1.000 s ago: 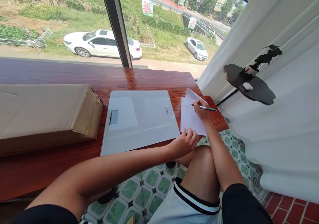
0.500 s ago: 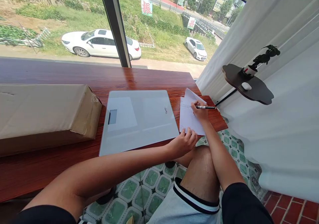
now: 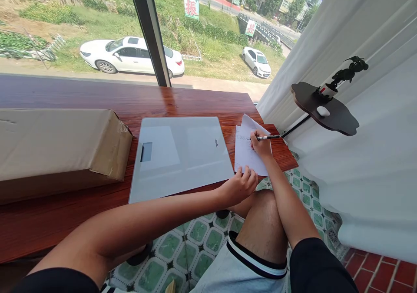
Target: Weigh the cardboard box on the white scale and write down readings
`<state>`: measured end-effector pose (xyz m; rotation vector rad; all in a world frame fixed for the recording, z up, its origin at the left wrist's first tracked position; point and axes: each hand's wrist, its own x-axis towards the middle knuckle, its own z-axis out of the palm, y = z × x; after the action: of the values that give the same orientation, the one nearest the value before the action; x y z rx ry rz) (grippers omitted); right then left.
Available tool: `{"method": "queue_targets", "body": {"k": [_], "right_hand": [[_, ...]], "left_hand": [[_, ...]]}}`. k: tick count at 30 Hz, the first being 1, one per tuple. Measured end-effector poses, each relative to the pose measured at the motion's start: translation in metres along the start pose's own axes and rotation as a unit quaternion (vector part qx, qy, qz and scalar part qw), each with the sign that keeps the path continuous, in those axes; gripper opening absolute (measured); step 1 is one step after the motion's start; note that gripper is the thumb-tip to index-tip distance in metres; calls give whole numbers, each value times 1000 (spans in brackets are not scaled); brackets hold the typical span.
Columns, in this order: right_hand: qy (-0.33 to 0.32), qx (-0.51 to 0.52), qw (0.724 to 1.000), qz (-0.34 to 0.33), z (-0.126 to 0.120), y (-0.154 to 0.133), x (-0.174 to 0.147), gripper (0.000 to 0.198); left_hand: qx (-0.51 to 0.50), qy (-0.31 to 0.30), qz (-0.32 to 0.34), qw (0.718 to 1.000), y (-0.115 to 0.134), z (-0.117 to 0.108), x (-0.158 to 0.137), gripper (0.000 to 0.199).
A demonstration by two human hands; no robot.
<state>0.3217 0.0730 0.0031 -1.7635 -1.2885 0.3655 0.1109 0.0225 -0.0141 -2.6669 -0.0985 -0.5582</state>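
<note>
My right hand [image 3: 259, 143] is closed around a black and silver pen [image 3: 269, 137], its tip end over the upper part of a white sheet of paper [image 3: 249, 156]. Small rows of handwriting run across the sheet near its top. A folded-back sheet or page [image 3: 253, 123] slants out at the paper's far edge. Against the near edge of the paper rests my left hand [image 3: 243, 182], its fingers apart and slightly bent, fingertips on the sheet. Left of the paper, under the reach of my left forearm, lies a flat pale grey glass-topped scale [image 3: 185, 158] with a small dark display window.
A cardboard box [image 3: 58, 145] occupies the left of the reddish wooden table [image 3: 208, 102]. To the right stands a small dark wavy-edged side table [image 3: 339, 115] with a potted plant [image 3: 328, 91] and a white rounded object [image 3: 322, 111]. White curtains [image 3: 358, 176] hang behind it.
The pen has tilted and its rear end has swung slightly up and left as my right hand shifts a little. My left hand stays on the paper's near edge.
</note>
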Motion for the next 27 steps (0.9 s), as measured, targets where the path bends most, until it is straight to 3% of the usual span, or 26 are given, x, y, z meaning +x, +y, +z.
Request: {"method": "queue_targets", "body": {"k": [19, 27], "right_hand": [[-7, -22, 1000, -17, 0, 0, 1, 39], [-6, -20, 1000, -14, 0, 5, 2, 38]], "left_hand": [[19, 22, -11, 1000, 1, 2, -1, 39], [8, 3, -1, 1000, -1, -2, -1, 40]]}}
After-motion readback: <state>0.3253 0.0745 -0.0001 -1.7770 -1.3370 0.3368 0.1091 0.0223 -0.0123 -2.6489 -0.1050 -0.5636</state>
